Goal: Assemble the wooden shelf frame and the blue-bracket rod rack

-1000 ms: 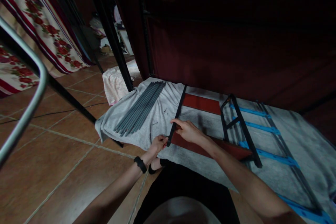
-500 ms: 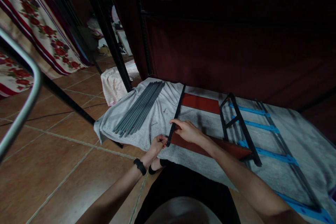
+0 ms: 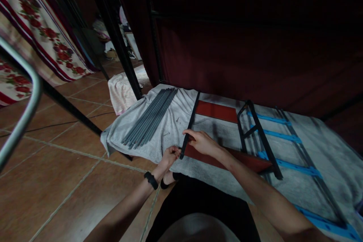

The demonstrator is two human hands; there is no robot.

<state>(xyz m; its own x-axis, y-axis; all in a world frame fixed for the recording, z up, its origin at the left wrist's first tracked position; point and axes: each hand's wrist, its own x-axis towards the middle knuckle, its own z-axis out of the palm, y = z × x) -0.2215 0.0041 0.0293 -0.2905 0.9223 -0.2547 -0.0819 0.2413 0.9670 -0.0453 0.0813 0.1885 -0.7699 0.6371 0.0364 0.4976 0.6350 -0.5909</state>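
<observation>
A black metal bar [image 3: 193,115] runs across the left ends of two red-brown boards, a far one [image 3: 217,111] and a near one [image 3: 221,161]. My right hand [image 3: 203,142] grips this bar near its front end, thumb and fingers about it. At the bar's front tip, the fingers of my left hand [image 3: 170,155] are pinched together; what they hold, if anything, is too small to make out. A black end frame with a crossbar [image 3: 259,130] stands at the boards' right ends. Several small screws [image 3: 177,121] lie on the grey blanket left of the bar.
Several grey rods [image 3: 151,117] lie bundled on the grey blanket [image 3: 337,147] at left. On the right lie blue slats [image 3: 295,169] with dark rails. A black bed post [image 3: 119,38] rises behind, and a curved metal tube [image 3: 35,90] stands at far left above the tiled floor.
</observation>
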